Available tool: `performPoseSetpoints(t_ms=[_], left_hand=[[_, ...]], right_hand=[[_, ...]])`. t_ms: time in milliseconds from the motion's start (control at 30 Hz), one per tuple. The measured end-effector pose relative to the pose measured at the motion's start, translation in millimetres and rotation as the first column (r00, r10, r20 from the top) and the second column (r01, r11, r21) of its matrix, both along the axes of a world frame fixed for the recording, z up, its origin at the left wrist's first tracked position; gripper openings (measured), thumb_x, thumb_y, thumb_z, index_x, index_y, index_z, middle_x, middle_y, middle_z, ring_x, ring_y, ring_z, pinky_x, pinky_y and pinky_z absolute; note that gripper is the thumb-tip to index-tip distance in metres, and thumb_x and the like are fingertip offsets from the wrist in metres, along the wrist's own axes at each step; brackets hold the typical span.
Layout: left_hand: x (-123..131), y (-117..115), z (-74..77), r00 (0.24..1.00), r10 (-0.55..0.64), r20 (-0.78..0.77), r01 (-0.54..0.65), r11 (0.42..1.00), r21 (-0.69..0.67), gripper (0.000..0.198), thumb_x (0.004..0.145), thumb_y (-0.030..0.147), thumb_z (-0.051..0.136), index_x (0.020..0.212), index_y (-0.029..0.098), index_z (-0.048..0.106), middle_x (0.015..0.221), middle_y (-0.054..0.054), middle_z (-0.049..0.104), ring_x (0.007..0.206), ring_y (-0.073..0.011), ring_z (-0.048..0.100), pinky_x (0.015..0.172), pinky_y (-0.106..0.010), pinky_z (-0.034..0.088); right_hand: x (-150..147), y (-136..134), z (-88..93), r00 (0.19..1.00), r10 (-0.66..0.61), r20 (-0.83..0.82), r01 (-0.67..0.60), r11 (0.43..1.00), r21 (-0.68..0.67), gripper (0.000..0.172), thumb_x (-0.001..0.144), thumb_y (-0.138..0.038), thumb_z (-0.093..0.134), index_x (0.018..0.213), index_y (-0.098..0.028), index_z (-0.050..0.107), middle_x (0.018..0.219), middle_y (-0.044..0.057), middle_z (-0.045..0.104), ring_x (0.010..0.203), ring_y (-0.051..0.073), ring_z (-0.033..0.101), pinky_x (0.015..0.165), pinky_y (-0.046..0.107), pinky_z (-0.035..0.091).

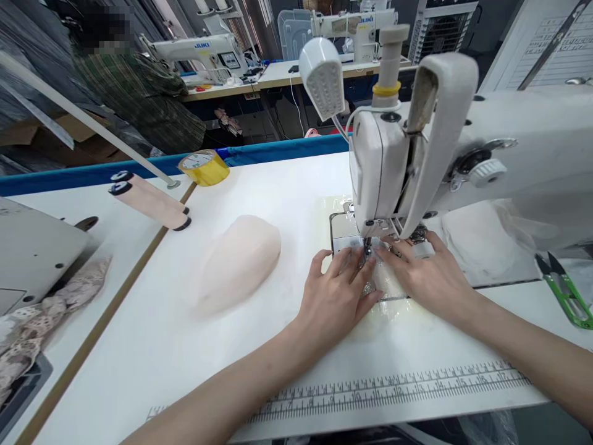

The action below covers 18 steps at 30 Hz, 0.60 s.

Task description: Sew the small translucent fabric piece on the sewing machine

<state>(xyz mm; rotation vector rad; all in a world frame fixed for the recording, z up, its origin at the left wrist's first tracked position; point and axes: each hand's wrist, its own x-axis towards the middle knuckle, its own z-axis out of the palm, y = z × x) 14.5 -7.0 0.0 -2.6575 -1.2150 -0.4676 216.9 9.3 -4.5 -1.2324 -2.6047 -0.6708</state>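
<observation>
My left hand lies palm down beside the needle of a white sewing machine, fingers spread, their tips close to the presser foot. On the other side of the foot, my right hand rests with fingers stretched toward the needle, some partly hidden by the machine head. Between the hands a small pale, thin piece shows on the needle plate; its edges are hard to make out. A pale pink moulded cup sits on the table to the left, apart from both hands.
Two pink thread spools and a yellow tape roll are at the back left. White fabric lies under the machine arm. Green thread snips are far right. A printed ruler runs along the front edge. Another person is behind.
</observation>
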Motion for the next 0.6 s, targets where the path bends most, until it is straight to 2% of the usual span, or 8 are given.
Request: performPoseSetpoints(t_ms=[100, 167, 233, 267, 333, 400, 500, 600], left_hand=[[-1, 1, 1.9, 1.000, -0.015, 0.014, 0.015, 1.000, -0.026, 0.044, 0.095, 0.043, 0.041, 0.130, 0.018, 0.051, 0.131, -0.010, 0.057, 0.125, -0.0249, 0.046, 0.101, -0.047, 0.032], [-4, -1, 9.4, 0.998, -0.035, 0.052, 0.037, 0.998, -0.044, 0.042, 0.094, 0.041, 0.044, 0.129, 0.017, 0.050, 0.130, -0.009, 0.058, 0.124, -0.0243, 0.047, 0.102, -0.046, 0.033], [-9, -7, 22.7, 0.995, -0.053, 0.085, 0.064, 0.989, -0.135, 0.037, 0.092, 0.038, 0.050, 0.122, 0.016, 0.053, 0.122, -0.008, 0.061, 0.115, -0.0231, 0.052, 0.097, -0.042, 0.040], [-11, -11, 30.4, 0.994, -0.059, 0.089, 0.077, 0.972, -0.223, 0.034, 0.089, 0.037, 0.054, 0.116, 0.016, 0.055, 0.115, -0.007, 0.063, 0.107, -0.0222, 0.056, 0.090, -0.040, 0.045], [-15, -20, 43.6, 0.995, -0.085, 0.049, 0.098, 0.901, -0.424, 0.037, 0.080, 0.040, 0.064, 0.107, 0.016, 0.056, 0.105, -0.007, 0.062, 0.093, -0.0218, 0.057, 0.075, -0.036, 0.051], [-15, -29, 48.7, 0.992, -0.126, -0.015, 0.102, 0.863, -0.494, 0.038, 0.072, 0.034, 0.070, 0.101, 0.015, 0.055, 0.104, -0.008, 0.059, 0.091, -0.0235, 0.055, 0.069, -0.035, 0.051], [-9, -33, 38.7, 0.985, -0.126, -0.121, 0.075, 0.931, -0.357, 0.017, 0.074, 0.009, 0.056, 0.089, 0.014, 0.055, 0.096, -0.009, 0.059, 0.086, -0.0232, 0.053, 0.067, -0.034, 0.050], [-2, -24, 22.6, 0.986, -0.074, -0.149, 0.046, 0.982, -0.180, 0.020, 0.079, -0.002, 0.041, 0.079, 0.015, 0.053, 0.081, -0.006, 0.059, 0.074, -0.0201, 0.051, 0.062, -0.031, 0.045]], right_hand=[[1, -1, 3.7, 0.999, 0.015, -0.037, -0.015, 1.000, -0.004, 0.041, 0.083, -0.004, 0.049, 0.122, -0.011, 0.059, 0.109, 0.014, 0.067, 0.096, 0.025, 0.060, 0.092, 0.045, 0.035], [3, -4, 10.1, 0.992, 0.042, -0.120, -0.044, 0.999, -0.013, 0.035, 0.085, -0.005, 0.047, 0.115, -0.013, 0.063, 0.104, 0.011, 0.069, 0.092, 0.023, 0.062, 0.090, 0.043, 0.038], [6, -9, 19.5, 0.969, 0.072, -0.237, -0.103, 0.987, -0.122, 0.029, 0.087, -0.009, 0.046, 0.107, -0.017, 0.066, 0.100, 0.007, 0.070, 0.085, 0.020, 0.063, 0.082, 0.039, 0.043], [8, -11, 24.5, 0.955, 0.075, -0.288, -0.144, 0.964, -0.225, 0.026, 0.088, -0.013, 0.048, 0.106, -0.019, 0.065, 0.102, 0.005, 0.069, 0.082, 0.019, 0.063, 0.076, 0.035, 0.045], [11, -15, 33.0, 0.940, 0.056, -0.338, -0.216, 0.861, -0.460, 0.021, 0.087, -0.023, 0.054, 0.105, -0.023, 0.063, 0.108, 0.002, 0.066, 0.075, 0.016, 0.063, 0.064, 0.030, 0.046], [12, -16, 37.6, 0.941, 0.024, -0.337, -0.239, 0.752, -0.614, 0.012, 0.087, -0.026, 0.056, 0.097, -0.024, 0.063, 0.108, -0.001, 0.063, 0.069, 0.013, 0.061, 0.057, 0.027, 0.044], [12, -15, 37.8, 0.926, -0.036, -0.377, -0.243, 0.707, -0.664, 0.013, 0.091, -0.021, 0.049, 0.083, -0.023, 0.060, 0.093, -0.003, 0.063, 0.066, 0.011, 0.059, 0.057, 0.026, 0.043], [10, -14, 35.9, 0.874, -0.141, -0.465, -0.247, 0.695, -0.675, 0.015, 0.093, -0.021, 0.045, 0.084, -0.023, 0.058, 0.079, -0.004, 0.062, 0.066, 0.011, 0.058, 0.058, 0.025, 0.043]])
